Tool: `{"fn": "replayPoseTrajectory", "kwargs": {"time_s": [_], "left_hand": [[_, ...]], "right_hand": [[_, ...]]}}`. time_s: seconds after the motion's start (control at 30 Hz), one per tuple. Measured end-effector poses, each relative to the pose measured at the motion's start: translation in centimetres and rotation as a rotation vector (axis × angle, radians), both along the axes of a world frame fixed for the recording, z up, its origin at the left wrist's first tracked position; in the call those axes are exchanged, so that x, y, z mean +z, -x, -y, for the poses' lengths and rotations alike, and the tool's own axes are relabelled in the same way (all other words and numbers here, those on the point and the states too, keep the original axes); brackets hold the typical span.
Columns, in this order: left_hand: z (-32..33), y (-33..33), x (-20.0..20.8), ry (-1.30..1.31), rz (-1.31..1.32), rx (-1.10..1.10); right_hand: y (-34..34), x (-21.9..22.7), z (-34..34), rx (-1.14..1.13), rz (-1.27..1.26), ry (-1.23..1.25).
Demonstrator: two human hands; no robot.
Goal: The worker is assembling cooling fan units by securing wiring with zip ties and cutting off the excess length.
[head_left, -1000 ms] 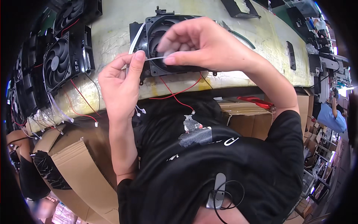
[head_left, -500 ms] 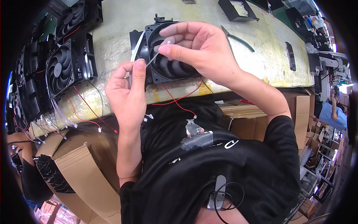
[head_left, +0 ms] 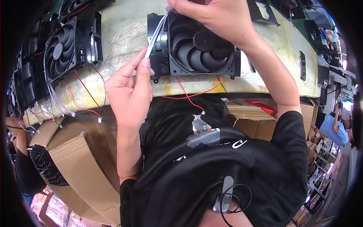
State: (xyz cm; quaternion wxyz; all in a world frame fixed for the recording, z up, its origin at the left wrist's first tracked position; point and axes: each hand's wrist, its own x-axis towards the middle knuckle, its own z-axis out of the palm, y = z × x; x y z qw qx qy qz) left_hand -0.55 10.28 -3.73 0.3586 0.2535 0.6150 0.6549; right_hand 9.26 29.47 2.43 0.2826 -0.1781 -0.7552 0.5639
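Tabletop (head_left: 124, 26) is film-covered and carries the work. Black fan unit (head_left: 189, 51) lies face-up at its near edge, right in front of me; probably set there for reach and so its leads hang free. My right hand (head_left: 227, 17) is up over the fan's top side, thumb tip at the cable's upper end. Fingertips run out of view, so I can't tell whether that grip is closed on it. My left hand (head_left: 130, 89) is lower, by the unit's left side: grip closed, thumb and index pinching the white cable (head_left: 151, 42). It slants up between my hands over the bracket, fairly straight; the pinch likely keeps it lined up.

Around: cardboard box (head_left: 75, 160) below left, open carton (head_left: 257, 128) below right. More fan units (head_left: 58, 51) crowd the left end, leads over the edge, not much spare room there. Red-handled tool (head_left: 261, 106) sits by the carton, well apart from my hands.

In the way: my right hand hides the fan's upper corner. Red wires (head_left: 185, 92) cross at the near edge, one ending in a small white connector (head_left: 203, 112) over my shirt; could snag.
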Motion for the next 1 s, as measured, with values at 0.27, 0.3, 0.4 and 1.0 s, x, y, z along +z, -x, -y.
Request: {"fn": "replayPoseTrajectory", "kwargs": {"time_s": [0.27, 0.3, 0.4, 1.0], "left_hand": [[0.3, 0.3, 0.1, 0.034, 0.008, -0.038], [0.4, 0.3, -0.1, 0.02, 0.019, -0.043], [0.5, 0.5, 0.6, 0.047, 0.0, -0.084], [-0.7, 1.1, 1.7, 0.234, -0.747, -0.231]], "right_hand": [[0.8, -0.3, 0.2, 0.071, 0.101, 0.007], [0.8, -0.2, 0.4, 0.073, 0.105, 0.001], [0.6, 0.4, 0.6, 0.093, 0.158, -0.053], [1.4, 4.5, 2.9, 0.335, 0.611, -0.492]]}}
